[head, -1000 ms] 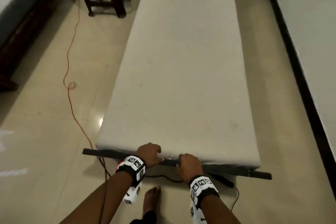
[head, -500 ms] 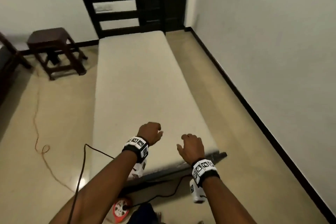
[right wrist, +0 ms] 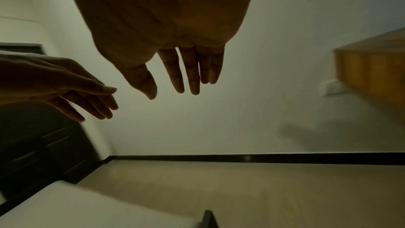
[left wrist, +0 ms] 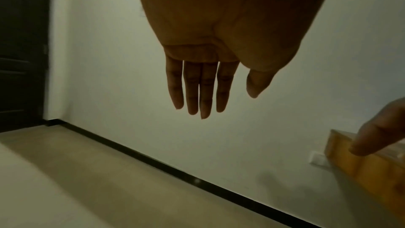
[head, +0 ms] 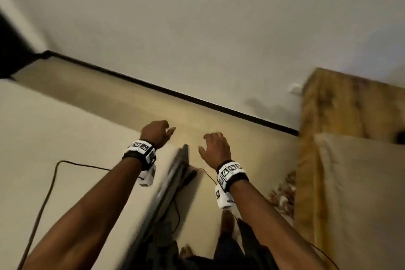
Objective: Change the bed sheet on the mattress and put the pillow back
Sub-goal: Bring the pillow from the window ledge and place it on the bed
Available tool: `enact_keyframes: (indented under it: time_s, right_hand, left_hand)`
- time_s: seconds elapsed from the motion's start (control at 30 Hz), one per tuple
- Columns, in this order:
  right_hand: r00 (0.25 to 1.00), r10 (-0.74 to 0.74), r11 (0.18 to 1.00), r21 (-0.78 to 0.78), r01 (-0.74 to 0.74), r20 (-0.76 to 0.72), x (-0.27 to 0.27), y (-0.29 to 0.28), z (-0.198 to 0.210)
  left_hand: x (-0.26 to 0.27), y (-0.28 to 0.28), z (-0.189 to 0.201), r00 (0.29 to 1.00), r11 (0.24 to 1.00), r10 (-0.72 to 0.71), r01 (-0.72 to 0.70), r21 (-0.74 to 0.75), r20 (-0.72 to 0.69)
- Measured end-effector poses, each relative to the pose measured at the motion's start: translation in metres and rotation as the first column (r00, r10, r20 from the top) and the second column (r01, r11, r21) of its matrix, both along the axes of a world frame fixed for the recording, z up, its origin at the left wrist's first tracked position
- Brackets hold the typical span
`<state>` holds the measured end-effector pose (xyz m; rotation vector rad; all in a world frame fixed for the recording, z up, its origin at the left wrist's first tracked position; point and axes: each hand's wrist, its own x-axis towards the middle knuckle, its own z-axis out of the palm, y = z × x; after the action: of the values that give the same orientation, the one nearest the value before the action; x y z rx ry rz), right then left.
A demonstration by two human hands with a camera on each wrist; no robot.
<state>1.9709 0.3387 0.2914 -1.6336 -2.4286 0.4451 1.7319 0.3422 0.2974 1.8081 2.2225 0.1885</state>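
Note:
The bare cream mattress [head: 65,142] fills the left of the head view on its dark bed frame [head: 173,173]. My left hand [head: 158,132] hovers over the mattress's near corner, empty, its fingers [left wrist: 197,91] straight and relaxed. My right hand [head: 213,148] floats over the floor beside the frame, empty too, its fingers [right wrist: 190,70] hanging loose. No sheet or pillow is plainly visible. A patterned cloth [head: 282,193] lies on the floor at the right.
A white wall [head: 197,28] with a black skirting [head: 197,99] runs ahead. A wooden piece of furniture [head: 350,138] stands at the right. A black cable [head: 50,184] crosses the mattress. Beige floor [head: 241,138] lies between bed and wall. A dark door [left wrist: 22,49] is at the left.
Both hands have let go of the mattress's foot edge and risen. My view has swung right, from along the bed to the wall and the wooden furniture.

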Motion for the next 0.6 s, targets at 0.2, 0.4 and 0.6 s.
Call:
enact_keyframes:
  time_s: [0.2, 0.4, 0.6]
  right_hand:
    - [0.935, -0.355, 0.935, 0.024, 0.355, -0.019, 0.13, -0.01, 0.015]
    - [0.801, -0.597, 0.8, 0.05, 0.598, -0.04, 0.236, -0.04, 0.024]
    - [0.601, -0.798, 0.591, 0.124, 0.797, -0.056, 0.337, -0.075, 0.023]
  left_hand:
    - [0.135, 0.065, 0.015, 0.945, 0.946, -0.324, 0.322, 0.044, 0.043]
    - [0.305, 0.086, 0.025, 0.784, 0.79, -0.613, 0.608, 0.081, 0.093]
    - [0.446, 0.083, 0.023, 0.598, 0.603, -0.797, 0.795, 0.064, 0.078]
